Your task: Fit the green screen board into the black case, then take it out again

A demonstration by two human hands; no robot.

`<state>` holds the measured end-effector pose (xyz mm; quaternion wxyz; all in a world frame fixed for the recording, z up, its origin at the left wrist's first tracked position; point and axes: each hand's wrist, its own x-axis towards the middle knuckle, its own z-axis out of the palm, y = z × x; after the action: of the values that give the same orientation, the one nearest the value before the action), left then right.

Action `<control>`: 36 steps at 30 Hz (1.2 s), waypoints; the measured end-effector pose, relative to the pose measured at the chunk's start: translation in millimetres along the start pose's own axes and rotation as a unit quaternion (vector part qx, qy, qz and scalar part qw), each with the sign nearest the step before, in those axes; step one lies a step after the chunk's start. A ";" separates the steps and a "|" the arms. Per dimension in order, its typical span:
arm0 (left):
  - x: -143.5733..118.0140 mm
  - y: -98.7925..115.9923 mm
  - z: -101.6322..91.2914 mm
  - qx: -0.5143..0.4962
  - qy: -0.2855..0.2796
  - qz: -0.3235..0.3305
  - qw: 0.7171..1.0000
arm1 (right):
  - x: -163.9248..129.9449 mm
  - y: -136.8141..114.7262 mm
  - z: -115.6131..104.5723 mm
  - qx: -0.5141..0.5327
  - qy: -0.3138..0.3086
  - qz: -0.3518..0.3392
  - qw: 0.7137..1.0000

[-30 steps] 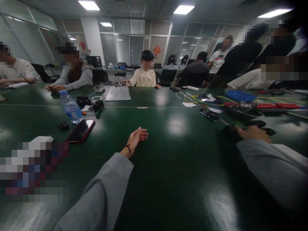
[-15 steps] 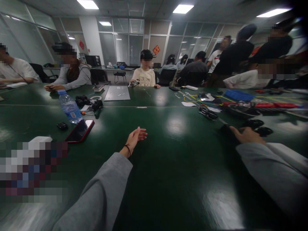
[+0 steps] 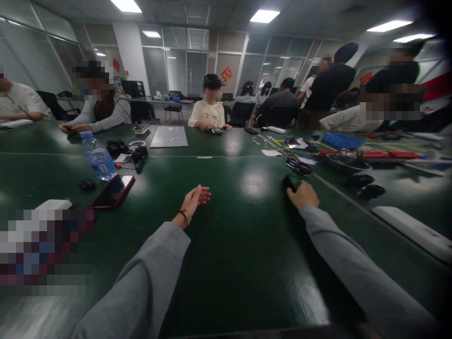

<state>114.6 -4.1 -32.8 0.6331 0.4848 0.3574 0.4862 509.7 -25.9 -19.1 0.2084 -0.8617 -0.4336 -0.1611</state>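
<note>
My left hand (image 3: 195, 198) rests on its edge on the dark green table (image 3: 247, 245), fingers loosely apart, holding nothing. A dark cord circles its wrist. My right hand (image 3: 302, 195) lies near the table's middle, closed over a small dark green object (image 3: 291, 181) that pokes out beyond the knuckles. Both arms wear grey sleeves. A red-edged phone (image 3: 112, 191) lies face up to the left of my left hand.
A water bottle (image 3: 96, 157), small black parts (image 3: 124, 149) and a grey sheet (image 3: 168, 136) lie at the left and back. Cables, a blue tray (image 3: 340, 140) and black pieces (image 3: 367, 186) crowd the right. A white bar (image 3: 409, 228) lies near right. Several people sit around.
My right hand has swept leftward from the black pieces at the right toward the table's middle, closed on a small dark object. My left hand has stayed put.
</note>
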 end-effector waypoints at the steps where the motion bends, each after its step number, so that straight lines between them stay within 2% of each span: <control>1: 0.9 0.0 -1.3 0.003 0.004 0.004 1.000 | -13.9 -24.6 4.7 0.013 -0.015 -0.035 0.999; 3: 2.7 -0.1 -4.5 0.013 0.023 0.019 0.999 | -48.9 -75.1 9.6 0.072 -0.038 -0.138 0.987; 6: 4.7 -0.9 -9.2 0.048 0.073 0.062 0.994 | -112.2 -142.2 -1.2 0.204 -0.076 -0.321 0.922; 8: 5.2 -2.1 -11.2 0.069 0.079 0.088 0.991 | -150.6 -171.8 -16.4 0.264 -0.098 -0.395 0.874; 10: 5.2 -3.6 -12.5 0.087 0.069 0.106 0.988 | -177.3 -186.9 -30.0 0.301 -0.114 -0.419 0.849; 13: 5.3 -5.2 -14.3 0.104 0.053 0.117 0.986 | -191.9 -190.3 -38.8 0.335 -0.126 -0.398 0.845; 22: 5.1 -3.5 -15.6 0.120 0.033 0.126 0.984 | -184.1 -186.1 -45.0 0.374 -0.127 -0.384 0.835; 27: 5.4 -5.6 -17.8 0.092 0.025 0.109 0.989 | -182.7 -184.7 -53.0 0.373 -0.112 -0.385 0.837; 36: 5.0 -2.4 -18.4 0.070 0.009 0.099 0.993 | -184.9 -183.1 -53.8 0.334 -0.132 -0.375 0.855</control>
<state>99.6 5.5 -40.1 0.5433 0.5567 0.3458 0.5248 249.5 -80.1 -17.4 0.3484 -0.5258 -0.7748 0.0425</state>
